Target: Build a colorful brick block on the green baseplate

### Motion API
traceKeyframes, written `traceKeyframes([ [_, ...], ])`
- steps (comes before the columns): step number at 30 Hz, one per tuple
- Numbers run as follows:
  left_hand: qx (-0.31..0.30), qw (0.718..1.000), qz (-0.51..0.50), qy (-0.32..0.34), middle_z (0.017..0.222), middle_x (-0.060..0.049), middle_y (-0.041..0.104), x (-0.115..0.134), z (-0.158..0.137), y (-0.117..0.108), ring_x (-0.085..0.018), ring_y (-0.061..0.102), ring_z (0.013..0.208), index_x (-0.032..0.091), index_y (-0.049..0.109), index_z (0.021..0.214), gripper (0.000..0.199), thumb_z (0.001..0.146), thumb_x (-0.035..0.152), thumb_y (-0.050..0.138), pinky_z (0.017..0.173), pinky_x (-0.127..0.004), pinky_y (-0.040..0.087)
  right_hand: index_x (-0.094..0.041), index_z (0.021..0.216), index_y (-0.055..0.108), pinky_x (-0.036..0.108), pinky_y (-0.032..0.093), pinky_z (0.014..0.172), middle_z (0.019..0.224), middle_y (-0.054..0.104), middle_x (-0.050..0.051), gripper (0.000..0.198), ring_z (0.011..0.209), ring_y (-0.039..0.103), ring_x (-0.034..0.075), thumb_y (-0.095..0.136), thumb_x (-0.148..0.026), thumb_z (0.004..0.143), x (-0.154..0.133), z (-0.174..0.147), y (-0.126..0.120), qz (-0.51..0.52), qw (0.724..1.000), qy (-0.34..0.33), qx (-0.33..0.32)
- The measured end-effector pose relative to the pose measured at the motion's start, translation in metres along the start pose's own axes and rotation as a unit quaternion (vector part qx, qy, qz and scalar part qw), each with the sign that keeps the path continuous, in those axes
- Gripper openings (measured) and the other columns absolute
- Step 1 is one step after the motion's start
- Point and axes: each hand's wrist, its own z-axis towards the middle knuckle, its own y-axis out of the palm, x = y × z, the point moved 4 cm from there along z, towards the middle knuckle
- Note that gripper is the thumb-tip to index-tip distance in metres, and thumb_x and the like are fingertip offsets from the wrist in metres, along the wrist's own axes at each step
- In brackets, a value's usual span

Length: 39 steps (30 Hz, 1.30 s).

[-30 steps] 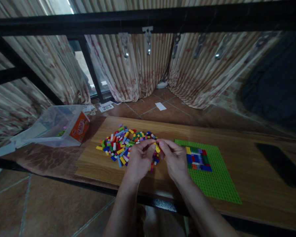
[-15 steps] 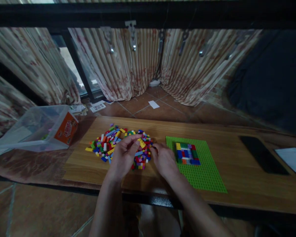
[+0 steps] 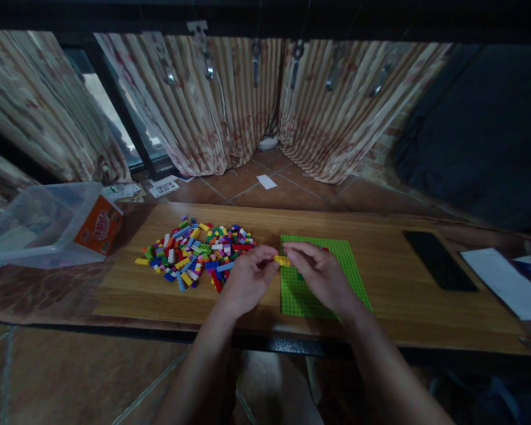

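Note:
A small yellow brick is pinched between the fingertips of my left hand and my right hand, just above the left edge of a green baseplate. My right hand covers most of the brick build on that plate; only a red corner shows. A pile of loose coloured bricks lies on the wooden board to the left of my hands.
A clear plastic tub with an orange label lies on its side at the far left. A black phone and white paper rest on the right. Curtains and a tiled floor lie beyond the table edge.
My left hand lifted a yellow brick from the pile and carried it right; my right hand rose to meet it over the baseplate edge. The view shifted right and down.

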Motion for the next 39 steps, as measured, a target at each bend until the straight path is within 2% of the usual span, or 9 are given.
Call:
traceKeyframes([
  [4, -0.019, 0.999, 0.045, 0.006, 0.094, -0.004, 0.07, -0.003, 0.0, 0.034, -0.016, 0.065, 0.087, 0.018, 0.064, 0.098, 0.016, 0.084, 0.018, 0.055, 0.076, -0.026, 0.052, -0.024, 0.106, 0.07, 0.036, 0.05, 0.086, 0.104, 0.072, 0.005, 0.025, 0.096, 0.066, 0.02, 0.06, -0.037, 0.088, 0.015, -0.013, -0.024, -0.027, 0.998, -0.004, -0.064],
  [10, -0.012, 0.995, 0.096, -0.012, 0.099, -0.004, 0.071, -0.006, 0.0, 0.059, -0.015, 0.066, 0.088, 0.018, 0.065, 0.099, 0.018, 0.084, 0.015, 0.056, 0.077, -0.027, 0.052, -0.024, 0.098, 0.07, 0.036, 0.049, 0.086, 0.101, 0.072, 0.003, 0.015, 0.093, 0.066, 0.019, 0.059, -0.025, 0.088, 0.033, -0.025, -0.042, -0.065, 0.996, -0.014, -0.062],
  [14, 0.009, 0.985, 0.168, -0.025, 0.094, -0.002, 0.072, -0.005, 0.002, 0.056, -0.014, 0.065, 0.076, 0.019, 0.065, 0.093, 0.017, 0.082, 0.011, 0.056, 0.075, -0.028, 0.051, -0.025, 0.094, 0.071, 0.037, 0.047, 0.087, 0.097, 0.072, 0.002, 0.013, 0.095, 0.063, 0.02, 0.06, -0.02, 0.088, 0.037, -0.028, -0.047, -0.131, 0.987, -0.053, -0.072],
  [18, 0.008, 0.977, 0.209, -0.042, 0.091, -0.003, 0.072, -0.008, 0.006, 0.054, -0.016, 0.067, 0.083, 0.019, 0.066, 0.09, 0.016, 0.082, 0.011, 0.055, 0.079, -0.029, 0.052, -0.024, 0.092, 0.071, 0.038, 0.047, 0.085, 0.095, 0.072, 0.003, 0.012, 0.094, 0.06, 0.022, 0.064, -0.018, 0.085, 0.044, -0.029, -0.046, -0.193, 0.975, -0.089, -0.065],
  [23, 0.007, 0.963, 0.263, -0.052, 0.092, -0.003, 0.073, -0.013, 0.008, 0.061, -0.018, 0.068, 0.084, 0.019, 0.067, 0.094, 0.016, 0.081, 0.014, 0.058, 0.081, -0.032, 0.052, -0.023, 0.088, 0.071, 0.038, 0.046, 0.084, 0.09, 0.072, 0.002, 0.009, 0.091, 0.059, 0.021, 0.065, -0.018, 0.084, 0.048, -0.026, -0.043, -0.217, 0.969, -0.104, -0.051],
  [32, 0.007, 0.959, 0.278, -0.053, 0.09, -0.004, 0.072, -0.009, 0.008, 0.062, -0.018, 0.067, 0.08, 0.019, 0.066, 0.096, 0.016, 0.083, 0.017, 0.058, 0.08, -0.031, 0.051, -0.024, 0.093, 0.071, 0.041, 0.046, 0.089, 0.097, 0.071, 0.004, 0.013, 0.098, 0.059, 0.022, 0.064, -0.021, 0.083, 0.051, -0.026, -0.051, -0.18, 0.98, -0.07, -0.045],
  [39, 0.03, 0.956, 0.285, -0.06, 0.091, -0.005, 0.072, -0.007, 0.011, 0.061, -0.02, 0.067, 0.082, 0.019, 0.064, 0.098, 0.015, 0.085, 0.02, 0.056, 0.079, -0.033, 0.051, -0.022, 0.09, 0.072, 0.037, 0.048, 0.083, 0.094, 0.071, 0.005, 0.017, 0.089, 0.064, 0.02, 0.056, -0.027, 0.086, 0.054, -0.024, -0.067, -0.14, 0.989, -0.003, 0.041],
])
